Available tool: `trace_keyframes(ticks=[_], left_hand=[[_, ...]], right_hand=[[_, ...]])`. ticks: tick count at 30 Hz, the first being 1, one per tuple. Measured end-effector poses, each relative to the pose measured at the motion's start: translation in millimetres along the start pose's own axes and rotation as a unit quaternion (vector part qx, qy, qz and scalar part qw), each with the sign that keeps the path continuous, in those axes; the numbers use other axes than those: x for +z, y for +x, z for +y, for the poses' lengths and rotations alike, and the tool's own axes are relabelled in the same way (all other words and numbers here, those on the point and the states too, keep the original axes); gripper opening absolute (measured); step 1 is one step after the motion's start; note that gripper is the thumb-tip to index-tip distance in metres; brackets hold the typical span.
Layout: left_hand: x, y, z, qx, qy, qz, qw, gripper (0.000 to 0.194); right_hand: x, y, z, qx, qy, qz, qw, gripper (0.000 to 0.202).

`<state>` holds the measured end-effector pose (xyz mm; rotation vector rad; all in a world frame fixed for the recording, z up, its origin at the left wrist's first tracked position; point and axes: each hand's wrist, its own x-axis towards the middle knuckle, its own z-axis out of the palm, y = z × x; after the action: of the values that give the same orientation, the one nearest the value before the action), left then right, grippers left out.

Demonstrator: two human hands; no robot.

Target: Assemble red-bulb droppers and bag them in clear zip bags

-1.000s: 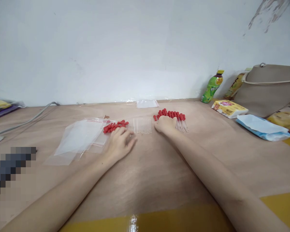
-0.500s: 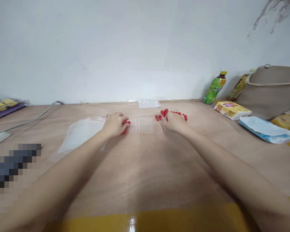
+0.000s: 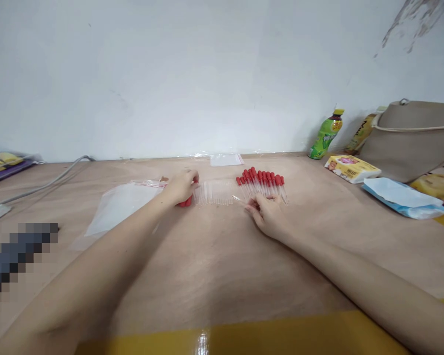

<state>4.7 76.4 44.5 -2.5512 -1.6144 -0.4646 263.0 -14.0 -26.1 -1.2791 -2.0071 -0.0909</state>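
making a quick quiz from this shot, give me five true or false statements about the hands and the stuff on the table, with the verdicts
1. The right hand holds a thin clear tube. True.
2. The left hand is touching the handbag. False: it is at the red caps, partly covering them.
3. The red-topped tubes lie to the right of the row of clear tubes. True.
4. The green bottle stands to the left of both hands. False: it is to their right, near the wall.
5. A grey cable lies on the left side of the table. True.
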Motion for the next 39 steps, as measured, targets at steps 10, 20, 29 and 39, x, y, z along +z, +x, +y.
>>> trace_keyframes(ticks=[10,20,29,39], left_hand=[[24.6,-72.4,42.8,-0.103,-0.494,0.026,0.863,0.017],[45.6,-78.7,45.9,-0.053,-0.528,0.058,0.846,0.018],[46.6,-84.9,48.3,0.005,-0.421,0.069,0.904,0.021],[43.1,-85.5,49.1,0.032,-0.378,0.081,0.922,0.019]], right_hand=[[1.1,10.3,-13.5,-0.061,0.025,-0.026,0.997,0.017],[6.3,2.0,-30.1,-0.058,0.062,-0.014,0.996,0.011],[-0.3,0.9,-37.0,-0.09,0.036,-0.048,0.994,0.015],[0.7,-0.1,-33.0,-0.092,0.076,-0.055,0.991,0.018]])
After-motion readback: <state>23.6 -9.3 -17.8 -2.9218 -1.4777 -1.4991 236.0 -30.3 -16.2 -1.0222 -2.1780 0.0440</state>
